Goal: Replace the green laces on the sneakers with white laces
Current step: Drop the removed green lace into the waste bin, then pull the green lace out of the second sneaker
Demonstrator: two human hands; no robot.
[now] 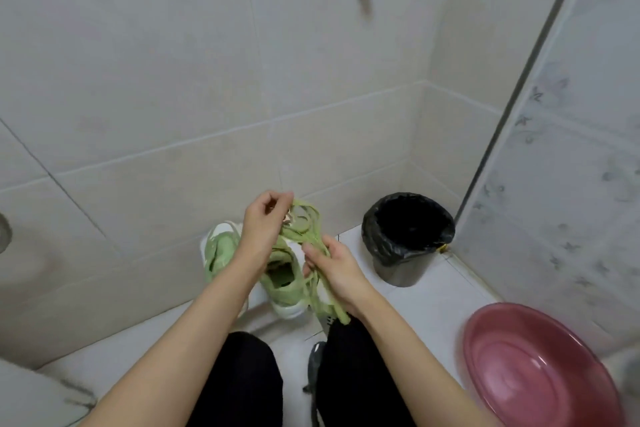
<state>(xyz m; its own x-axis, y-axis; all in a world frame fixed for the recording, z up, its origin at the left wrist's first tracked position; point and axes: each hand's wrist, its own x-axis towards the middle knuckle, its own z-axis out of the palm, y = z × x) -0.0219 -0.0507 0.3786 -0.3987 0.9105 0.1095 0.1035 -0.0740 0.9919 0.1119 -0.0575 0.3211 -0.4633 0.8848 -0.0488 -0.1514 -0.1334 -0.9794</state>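
Frame centre: left hand (265,218) is pinching the looped top of the green laces (306,222); right hand (334,270) is gripping the bundle lower down; both are partly hiding two green sneakers (282,282) lying on the floor tiles (426,308); fingertips blurred.

I see light green laces (304,229) and pale green sneakers (284,284) with white soles at the lower middle of the frame, above black trousers (242,374). At right, the bin (398,263) has a black liner, the basin (540,367) is dusky pink, and the panel (571,184) shows a faint grey flower pattern on white.
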